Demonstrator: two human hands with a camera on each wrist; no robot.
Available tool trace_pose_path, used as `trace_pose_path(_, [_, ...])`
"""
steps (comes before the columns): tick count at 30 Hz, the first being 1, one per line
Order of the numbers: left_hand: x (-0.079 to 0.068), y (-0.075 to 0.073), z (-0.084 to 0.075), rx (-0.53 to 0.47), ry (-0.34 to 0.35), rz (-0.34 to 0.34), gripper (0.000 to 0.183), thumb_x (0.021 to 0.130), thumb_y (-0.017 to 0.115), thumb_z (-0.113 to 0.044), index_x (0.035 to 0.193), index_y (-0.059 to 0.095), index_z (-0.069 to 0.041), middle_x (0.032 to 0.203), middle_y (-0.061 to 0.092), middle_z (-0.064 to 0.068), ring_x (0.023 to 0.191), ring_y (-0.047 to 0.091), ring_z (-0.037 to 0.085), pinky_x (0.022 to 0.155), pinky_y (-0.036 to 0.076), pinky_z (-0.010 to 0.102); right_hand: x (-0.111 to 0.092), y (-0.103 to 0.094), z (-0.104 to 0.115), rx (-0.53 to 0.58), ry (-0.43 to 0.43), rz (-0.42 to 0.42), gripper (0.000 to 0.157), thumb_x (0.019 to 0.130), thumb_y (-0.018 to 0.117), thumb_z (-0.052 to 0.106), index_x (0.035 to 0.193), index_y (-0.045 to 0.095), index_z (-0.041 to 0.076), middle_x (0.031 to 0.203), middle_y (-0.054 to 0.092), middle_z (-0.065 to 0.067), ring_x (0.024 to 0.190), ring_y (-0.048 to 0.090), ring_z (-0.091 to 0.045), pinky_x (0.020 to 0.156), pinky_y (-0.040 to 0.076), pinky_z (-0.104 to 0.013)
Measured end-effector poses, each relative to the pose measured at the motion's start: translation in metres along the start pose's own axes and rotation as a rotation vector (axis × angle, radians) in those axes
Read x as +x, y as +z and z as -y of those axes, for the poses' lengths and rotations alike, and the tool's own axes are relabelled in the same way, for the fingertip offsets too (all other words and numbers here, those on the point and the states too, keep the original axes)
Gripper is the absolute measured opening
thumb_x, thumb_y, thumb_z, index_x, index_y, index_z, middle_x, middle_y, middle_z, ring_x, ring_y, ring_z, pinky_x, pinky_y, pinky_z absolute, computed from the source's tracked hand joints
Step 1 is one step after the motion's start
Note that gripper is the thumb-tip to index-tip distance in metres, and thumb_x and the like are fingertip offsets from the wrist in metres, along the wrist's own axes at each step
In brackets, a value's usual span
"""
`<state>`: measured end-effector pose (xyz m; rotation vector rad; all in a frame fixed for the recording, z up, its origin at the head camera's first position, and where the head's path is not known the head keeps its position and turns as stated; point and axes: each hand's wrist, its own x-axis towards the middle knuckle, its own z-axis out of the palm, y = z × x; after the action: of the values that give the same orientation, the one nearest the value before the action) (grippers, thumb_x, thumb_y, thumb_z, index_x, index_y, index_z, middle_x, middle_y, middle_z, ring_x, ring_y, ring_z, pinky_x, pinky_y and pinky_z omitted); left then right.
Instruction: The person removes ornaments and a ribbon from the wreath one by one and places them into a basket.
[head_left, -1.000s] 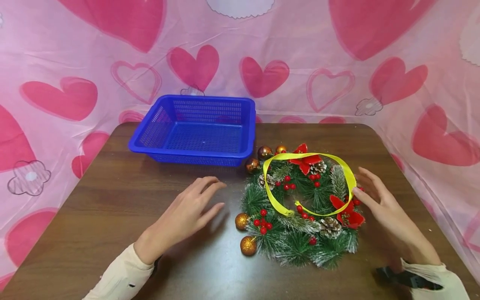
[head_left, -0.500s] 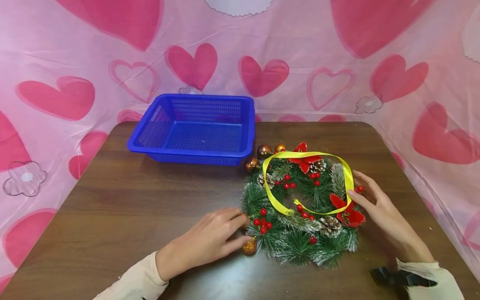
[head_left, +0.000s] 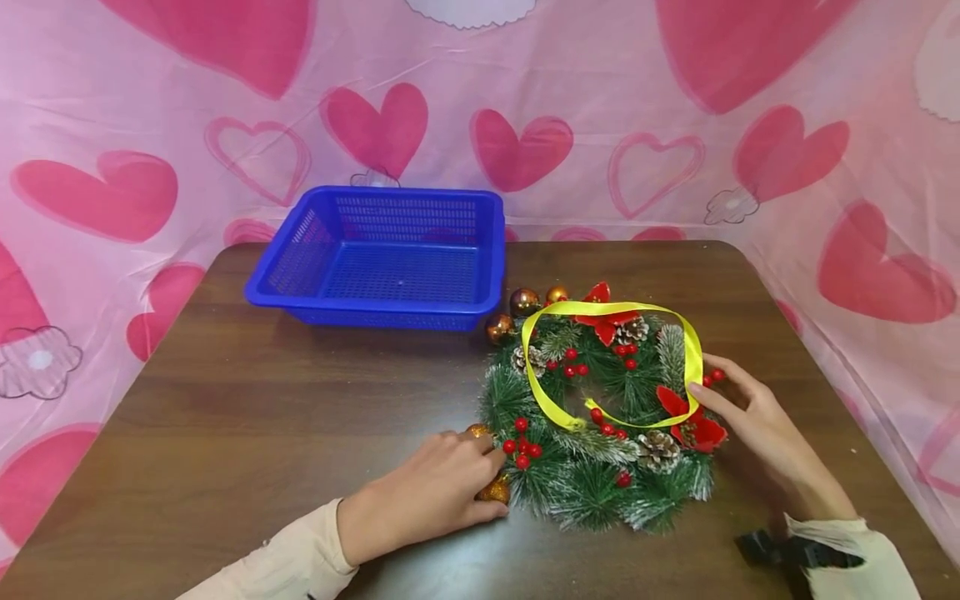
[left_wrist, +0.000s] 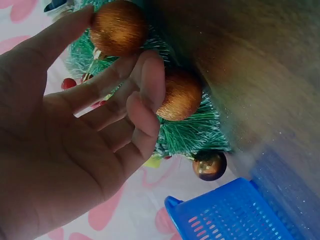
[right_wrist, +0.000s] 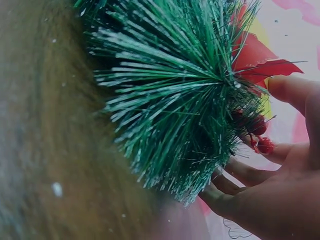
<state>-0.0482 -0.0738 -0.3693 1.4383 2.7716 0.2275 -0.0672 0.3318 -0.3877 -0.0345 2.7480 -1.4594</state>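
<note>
A green Christmas wreath (head_left: 592, 492) with frosted tips, pine cones, berries and red poinsettias (head_left: 703, 435) lies on the table. Across its top rests a yellow ribbon (head_left: 693, 358), bent into a loop. My left hand (head_left: 435, 492) is at the wreath's left edge, with thumb and fingers around the nearer gold bauble (left_wrist: 119, 27). Behind its curled fingers, a second gold bauble (left_wrist: 179, 95) is partly hidden. On the right edge, my right hand (head_left: 772, 442) holds the wreath, thumb by the ribbon and a red petal. Its fingertips disappear behind the needles in the right wrist view.
A blue plastic basket (head_left: 375, 316) with slotted walls stands at the back left of the brown wooden table (head_left: 225, 400). Several shiny brown baubles (head_left: 524, 301) sit at the wreath's far left, close to the basket. A pink heart-print cloth (head_left: 540, 67) hangs behind the table.
My left hand has come right and toward me, from bare table onto the gold baubles. My right hand has shifted slightly left against the wreath. The ribbon's right side has moved inward a little.
</note>
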Motion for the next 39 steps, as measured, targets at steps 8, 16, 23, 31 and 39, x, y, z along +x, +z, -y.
trace_pose_path(8, [-0.004, -0.010, -0.001, -0.029, 0.004, 0.057, 0.028, 0.085, 0.078, -0.037, 0.093, 0.065, -0.014, 0.081, 0.060, -0.005, 0.063, 0.053, 0.007, 0.055, 0.049, 0.028, -0.002, 0.003, -0.004, 0.039, 0.007, -0.023, 0.041, 0.101, 0.059, 0.026, 0.141, 0.051, 0.018, 0.110, 0.059, 0.007, 0.093, 0.059, -0.004, 0.076, 0.050, -0.017])
trace_pose_path(16, [-0.010, -0.023, 0.002, -0.073, 0.025, 0.047, 0.017, 0.087, 0.074, -0.024, 0.090, 0.060, -0.014, 0.076, 0.056, -0.007, 0.064, 0.051, 0.006, 0.056, 0.048, 0.026, 0.000, 0.004, -0.005, 0.022, 0.015, -0.020, 0.043, 0.101, 0.060, 0.029, 0.141, 0.051, 0.018, 0.112, 0.059, 0.006, 0.095, 0.059, -0.004, 0.076, 0.050, -0.016])
trace_pose_path(23, [-0.014, -0.036, 0.007, -0.065, 0.020, 0.016, 0.022, 0.086, 0.076, -0.021, 0.099, 0.060, -0.014, 0.087, 0.056, -0.006, 0.073, 0.055, 0.008, 0.063, 0.052, 0.028, -0.002, 0.006, -0.006, 0.028, 0.007, -0.029, 0.042, 0.100, 0.061, 0.027, 0.140, 0.052, 0.018, 0.109, 0.060, 0.007, 0.093, 0.059, -0.003, 0.075, 0.050, -0.016])
trace_pose_path(31, [-0.016, -0.042, 0.012, -0.069, 0.010, -0.019, 0.021, 0.086, 0.076, -0.020, 0.101, 0.061, -0.015, 0.087, 0.051, -0.006, 0.072, 0.047, 0.007, 0.060, 0.047, 0.023, -0.001, 0.006, -0.006, 0.020, 0.012, -0.027, 0.043, 0.100, 0.060, 0.028, 0.141, 0.051, 0.018, 0.110, 0.059, 0.008, 0.093, 0.059, -0.003, 0.075, 0.049, -0.016])
trace_pose_path(39, [-0.016, -0.046, 0.014, -0.053, 0.041, -0.094, 0.025, 0.087, 0.075, -0.020, 0.108, 0.064, -0.015, 0.094, 0.053, -0.004, 0.079, 0.051, 0.009, 0.064, 0.052, 0.025, 0.002, 0.004, -0.005, 0.035, 0.013, -0.013, 0.044, 0.101, 0.060, 0.028, 0.142, 0.050, 0.019, 0.111, 0.060, 0.007, 0.095, 0.059, -0.004, 0.076, 0.050, -0.017])
